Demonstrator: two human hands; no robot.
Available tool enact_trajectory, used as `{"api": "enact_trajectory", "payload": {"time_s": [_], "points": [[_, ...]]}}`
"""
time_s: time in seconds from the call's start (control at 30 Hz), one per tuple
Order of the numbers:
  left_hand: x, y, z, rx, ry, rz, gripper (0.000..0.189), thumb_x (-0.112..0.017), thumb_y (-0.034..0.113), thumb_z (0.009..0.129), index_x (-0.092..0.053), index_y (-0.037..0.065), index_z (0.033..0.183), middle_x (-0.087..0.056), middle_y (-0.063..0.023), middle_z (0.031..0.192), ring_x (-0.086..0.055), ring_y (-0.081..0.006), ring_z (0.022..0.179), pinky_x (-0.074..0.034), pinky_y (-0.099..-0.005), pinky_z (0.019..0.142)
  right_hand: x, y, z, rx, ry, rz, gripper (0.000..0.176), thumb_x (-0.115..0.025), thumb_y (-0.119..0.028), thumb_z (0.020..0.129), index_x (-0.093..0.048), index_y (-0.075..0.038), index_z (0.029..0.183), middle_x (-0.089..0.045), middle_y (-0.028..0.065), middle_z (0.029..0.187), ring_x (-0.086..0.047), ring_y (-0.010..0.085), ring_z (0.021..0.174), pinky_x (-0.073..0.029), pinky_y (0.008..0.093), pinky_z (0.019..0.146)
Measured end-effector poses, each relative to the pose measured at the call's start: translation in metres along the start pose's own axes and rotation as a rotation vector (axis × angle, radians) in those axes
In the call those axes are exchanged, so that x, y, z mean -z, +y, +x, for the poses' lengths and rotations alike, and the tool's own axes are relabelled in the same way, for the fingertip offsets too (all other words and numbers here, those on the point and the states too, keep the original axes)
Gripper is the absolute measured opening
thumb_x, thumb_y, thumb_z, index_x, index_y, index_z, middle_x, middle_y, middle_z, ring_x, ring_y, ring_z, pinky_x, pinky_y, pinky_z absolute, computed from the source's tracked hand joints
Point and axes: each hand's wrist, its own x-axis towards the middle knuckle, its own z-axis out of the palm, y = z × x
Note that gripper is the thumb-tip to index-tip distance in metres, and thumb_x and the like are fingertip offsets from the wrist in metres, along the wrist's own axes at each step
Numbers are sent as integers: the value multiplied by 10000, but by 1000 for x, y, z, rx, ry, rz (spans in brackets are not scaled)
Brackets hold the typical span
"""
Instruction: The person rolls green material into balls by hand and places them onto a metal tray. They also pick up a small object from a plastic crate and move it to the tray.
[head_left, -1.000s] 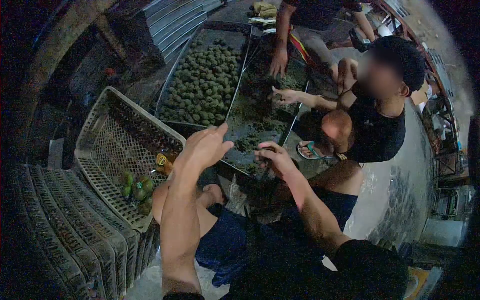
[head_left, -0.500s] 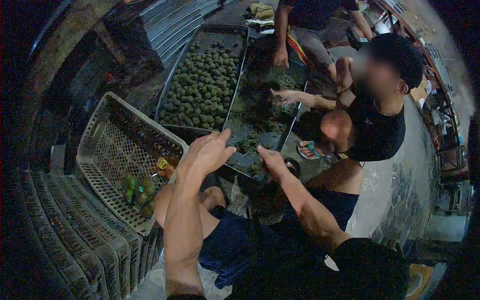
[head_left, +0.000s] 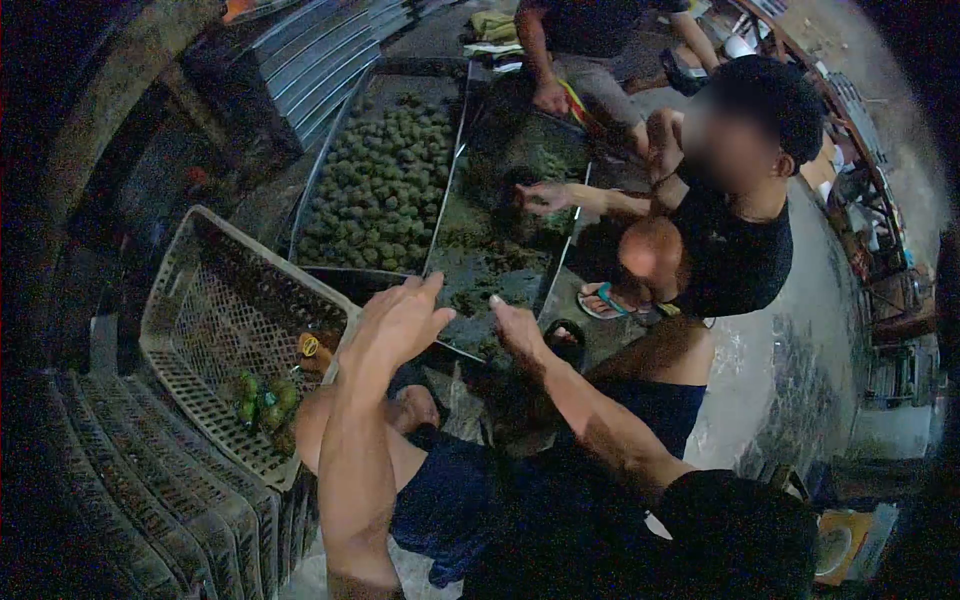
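A plastic crate point(head_left: 183, 378) holds green fruit point(head_left: 268, 400); green balls point(head_left: 380, 185) crowd a shallow tray point(head_left: 412, 84); the left hand point(head_left: 400, 322), fingers extended and released, hovers near green crumbs point(head_left: 478, 292) in a second tray point(head_left: 472, 328); whether the right hand's point(head_left: 518, 330) curled fingers grasp anything, I cannot tell.

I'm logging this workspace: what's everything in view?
Left tray: one, dark grey, upper centre
Round lumps: many, green, in the left tray
Right tray: one, dark grey, centre
Crumbly material: patches, green, in the right tray
Tilted crate: one, grey, left
Roundish items: a few, green, in the tilted crate
Small object: one, orange, same crate
Stacked crates: several, dark grey, lower left
Corrugated sheet: one, grey, upper left
Seated co-worker: one, black top, right
Second co-worker: one, dark top, upper edge
Clutter: uncountable, mixed, far right
Floor: one, grey, right
Shorts: one pair, dark blue, lower centre
Left hand: one, bare, by right tray
Right hand: one, bare, by right tray
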Motion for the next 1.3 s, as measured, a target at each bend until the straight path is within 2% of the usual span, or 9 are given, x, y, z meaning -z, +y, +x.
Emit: {"api": "enact_trajectory", "payload": {"time_s": [0.2,0.27,0.4,0.77,0.83,0.93,1.13,1.27,1.3], "points": [[7,-1,-23,36,-9,-17,520,-592,279,861,-453,9,1284,-541,-219,1219,-533,-375,1101,-436,-431,927,7,22,-13,348,-181,-90,396,-533,-437,909,-600,-48,937,-607,55,755,-562,142,646,-450,305,592],[2,-9,-26,-8,-13,-18,526,-588,287,866,-443,14,1291,-539,-210,1227,-534,-376,1100,-438,-436,926,24,18,-28,-316,-342,295,368,-521,-417,919,-579,-54,917,-594,65,751,-594,152,687,-469,292,560],[4,-12,-27,20,-71,-9,518,-586,293,868,-448,14,1282,-536,-230,1227,-522,-388,1120,-434,-434,942,34,122,24,-451,-498,439,308,-466,-330,954,-553,-49,1045,-609,117,820,-578,201,664,-478,319,579],[8,-14,-21,29,-40,-19,562,-574,316,868,-430,5,1314,-528,-245,1232,-531,-395,1090,-434,-439,925,-4,-16,155,61,-185,715,346,-549,-244,916,-503,-26,1181,-631,157,950,-596,217,742,-496,356,613],[4,-18,-19,-12,-3,47,571,-579,312,861,-430,-13,1305,-530,-237,1222,-536,-411,1065,-427,-444,930,-15,29,202,245,-130,-617,441,-550,-189,898,-423,-33,1291,-579,202,1119,-605,270,894,-522,373,698],[6,-19,-10,25,-125,9,574,-574,312,867,-414,-3,1318,-489,-231,1273,-519,-414,1092,-416,-452,939,-41,85,205,363,-196,-1261,454,-539,-134,869,-422,-11,1290,-514,227,1214,-576,339,999,-531,396,774],[3,-18,-5,109,-277,21,610,-536,370,886,-348,71,1382,-423,-192,1359,-411,-386,1245,-315,-455,1067,-47,143,211,288,-364,-1384,344,-510,-178,858,-513,8,1147,-512,241,1217,-544,371,1090,-542,443,702],[-3,-20,-5,38,-152,57,589,-554,344,876,-382,37,1349,-476,-209,1271,-470,-367,1176,-332,-462,1039,-11,133,202,344,-444,-1311,256,-477,-216,906,-581,-34,1053,-648,186,909,-660,290,769,-529,430,576],[-4,-19,-7,-4,-73,95,570,-567,323,868,-407,15,1320,-523,-209,1192,-530,-345,1108,-342,-468,1019,4,155,203,192,-486,-753,260,-507,-242,907,-587,-28,1031,-650,146,902,-654,244,743,-528,383,574]]}}
